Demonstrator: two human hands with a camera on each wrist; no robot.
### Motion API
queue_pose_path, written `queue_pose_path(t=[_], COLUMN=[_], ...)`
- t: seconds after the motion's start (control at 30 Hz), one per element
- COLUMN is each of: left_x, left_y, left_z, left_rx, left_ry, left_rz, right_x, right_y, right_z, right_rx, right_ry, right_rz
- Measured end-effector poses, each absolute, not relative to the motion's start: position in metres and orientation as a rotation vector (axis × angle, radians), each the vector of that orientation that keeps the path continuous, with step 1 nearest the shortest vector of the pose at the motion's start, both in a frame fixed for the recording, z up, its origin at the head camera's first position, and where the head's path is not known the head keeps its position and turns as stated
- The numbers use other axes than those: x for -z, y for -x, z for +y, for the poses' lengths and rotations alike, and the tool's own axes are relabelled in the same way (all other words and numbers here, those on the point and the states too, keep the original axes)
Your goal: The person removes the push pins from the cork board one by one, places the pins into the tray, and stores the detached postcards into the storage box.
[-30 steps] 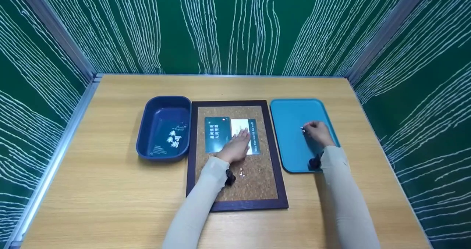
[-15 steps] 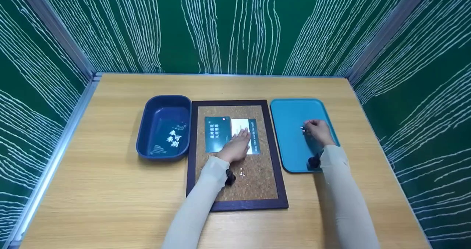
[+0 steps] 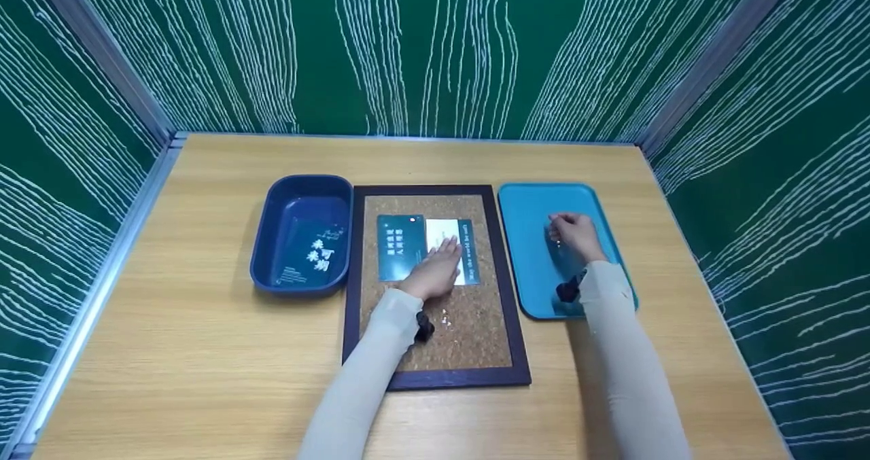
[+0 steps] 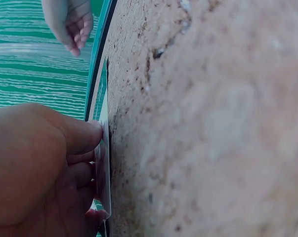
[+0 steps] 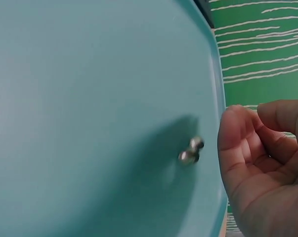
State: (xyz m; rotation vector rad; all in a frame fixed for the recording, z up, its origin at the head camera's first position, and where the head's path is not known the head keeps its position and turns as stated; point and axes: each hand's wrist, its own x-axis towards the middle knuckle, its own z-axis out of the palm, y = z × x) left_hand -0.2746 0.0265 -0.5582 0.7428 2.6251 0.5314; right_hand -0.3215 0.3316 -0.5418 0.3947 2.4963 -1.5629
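My left hand lies flat on the white-and-green card on the corkboard. In the left wrist view, its thumb rests along the card's edge. A dark green card beside it has a small shiny pushpin head near its upper right corner. Over the blue tray, my right hand is raised with curled fingers. Its thumb and finger come together in the right wrist view, but what lies between the tips is hidden. Two round-headed metal pins lie on the tray below.
A dark blue bin left of the board holds another green card. Several small shiny bits lie on the lower cork. Green patterned panels enclose the wooden table at the back and sides.
My right hand has risen from the pins on the tray and shifted slightly up and left. My left hand has stayed on the card.
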Motion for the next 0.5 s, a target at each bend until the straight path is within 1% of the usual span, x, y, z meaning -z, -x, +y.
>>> queue_pose_path(t=[0.5], left_x=[0.561], left_y=[0.276], left_z=[0.028], left_rx=[-0.504], left_ry=[-0.726], left_rz=[2.626], right_x=[0.532], right_y=[0.334], right_z=[0.293], right_rx=[1.798], right_ry=[-0.401], right_rz=[2.229])
